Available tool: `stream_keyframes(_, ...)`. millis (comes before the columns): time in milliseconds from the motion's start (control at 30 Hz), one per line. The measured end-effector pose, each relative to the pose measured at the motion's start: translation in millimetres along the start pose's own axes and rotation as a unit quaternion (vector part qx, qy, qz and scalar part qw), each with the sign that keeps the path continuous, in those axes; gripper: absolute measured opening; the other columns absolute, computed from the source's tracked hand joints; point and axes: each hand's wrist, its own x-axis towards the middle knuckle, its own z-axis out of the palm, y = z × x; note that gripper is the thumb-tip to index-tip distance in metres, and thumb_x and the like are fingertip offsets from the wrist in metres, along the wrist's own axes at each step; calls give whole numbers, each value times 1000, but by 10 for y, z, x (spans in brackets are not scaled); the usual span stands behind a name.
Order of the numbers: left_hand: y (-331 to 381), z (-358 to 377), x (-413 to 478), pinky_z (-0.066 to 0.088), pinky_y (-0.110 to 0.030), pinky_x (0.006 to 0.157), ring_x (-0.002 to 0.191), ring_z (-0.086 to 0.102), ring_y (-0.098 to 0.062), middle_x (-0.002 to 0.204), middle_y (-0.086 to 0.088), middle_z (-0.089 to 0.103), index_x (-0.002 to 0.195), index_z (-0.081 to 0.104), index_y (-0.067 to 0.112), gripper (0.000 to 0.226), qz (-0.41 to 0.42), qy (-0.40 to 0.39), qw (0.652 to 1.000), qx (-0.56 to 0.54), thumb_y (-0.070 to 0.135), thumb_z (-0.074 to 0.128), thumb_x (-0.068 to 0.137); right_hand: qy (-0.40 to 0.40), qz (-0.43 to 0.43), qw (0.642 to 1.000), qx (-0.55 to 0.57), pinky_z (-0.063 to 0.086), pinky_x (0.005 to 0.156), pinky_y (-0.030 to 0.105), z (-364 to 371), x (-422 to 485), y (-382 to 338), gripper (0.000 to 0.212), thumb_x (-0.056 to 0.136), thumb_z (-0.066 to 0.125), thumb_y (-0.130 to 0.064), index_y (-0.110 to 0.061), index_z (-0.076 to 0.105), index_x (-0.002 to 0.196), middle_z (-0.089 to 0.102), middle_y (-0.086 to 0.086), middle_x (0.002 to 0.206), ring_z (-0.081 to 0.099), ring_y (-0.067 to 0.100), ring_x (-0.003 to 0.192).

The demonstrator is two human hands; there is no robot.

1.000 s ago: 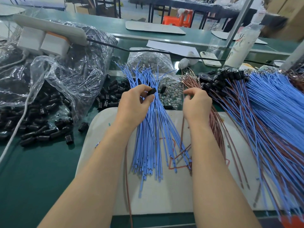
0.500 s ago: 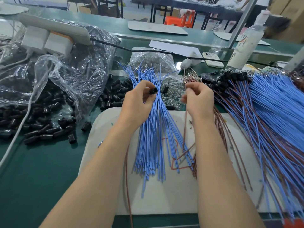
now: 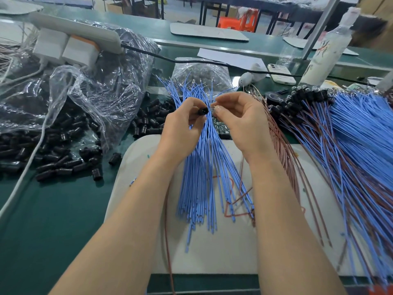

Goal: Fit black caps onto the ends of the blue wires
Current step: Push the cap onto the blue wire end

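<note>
My left hand (image 3: 182,133) pinches one black cap (image 3: 203,111) between thumb and fingertips, its open end turned right. Just beside the cap, my right hand (image 3: 242,120) pinches a small clear bulb end of a wire (image 3: 215,108), nearly touching the cap. Both hands hover above a loose bundle of blue wires (image 3: 204,179) fanned over a white board (image 3: 136,179). Loose black caps (image 3: 63,165) lie scattered left of the board. Capped blue and brown wires (image 3: 340,145) are piled at the right.
Clear plastic bags (image 3: 102,88) with more caps sit at the left under a white power strip (image 3: 70,37). A bag of small bulbs (image 3: 200,75), a phone (image 3: 280,74) and a white bottle (image 3: 327,50) stand behind. The table is green (image 3: 53,220).
My right hand rose and moved left toward my left hand, bringing the wire end up to the black cap. The left hand with the cap barely shifted.
</note>
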Motion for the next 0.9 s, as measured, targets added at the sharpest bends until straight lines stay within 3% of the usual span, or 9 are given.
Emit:
stream_keyframes(200, 15, -5, -13, 47, -9, 79, 82, 63, -5, 88, 2, 67, 102, 60, 12, 18, 15, -4, 1000, 16, 1, 56, 89, -10, -42, 995, -92, 54, 81, 19, 10, -20, -7, 16, 86, 62, 2, -9, 71, 92, 69, -7, 81, 67, 2, 78)
stream_keyframes(467, 10, -17, -2, 50, -26, 83, 88, 63, -16, 92, -1, 69, 105, 63, 15, 17, 11, -8, 998, 56, 8, 58, 90, -4, -90, 979, -180, 53, 85, 25, 8, -38, 0, 17, 88, 60, -2, -11, 73, 94, 68, 0, 92, 65, 10, 86)
stream_keyframes(600, -4, -14, -2, 41, -8, 72, 82, 59, -13, 94, 2, 69, 108, 66, 16, 19, 29, -14, 995, 98, 10, 59, 91, -16, -101, 972, -210, 52, 83, 27, 6, -47, -2, 16, 88, 59, -1, -12, 70, 94, 68, -1, 88, 65, 11, 84)
stream_keyframes(767, 32, -51, -2, 36, -5, 69, 73, 53, 1, 89, 5, 66, 107, 68, 16, 19, 44, -22, 992, 119, 12, 60, 91, -14, -78, 981, -175, 53, 84, 33, -15, -24, 14, 12, 86, 61, 0, -10, 66, 90, 68, 0, 83, 66, 15, 82)
stream_keyframes(833, 45, -68, -7, 36, -5, 75, 75, 50, 2, 88, 7, 65, 106, 69, 18, 17, 50, -18, 992, 114, 16, 61, 91, -8, -62, 989, -136, 54, 86, 33, -32, -16, 21, 12, 86, 62, 1, -10, 65, 89, 68, 1, 84, 66, 14, 83)
stream_keyframes(900, 45, -73, -12, 40, -21, 91, 88, 52, -5, 92, 6, 68, 106, 69, 21, 17, 38, -17, 992, 117, 23, 61, 92, -3, -52, 991, -121, 54, 86, 32, -52, -11, 33, 12, 86, 63, 2, -9, 65, 90, 68, 2, 85, 67, 13, 84)
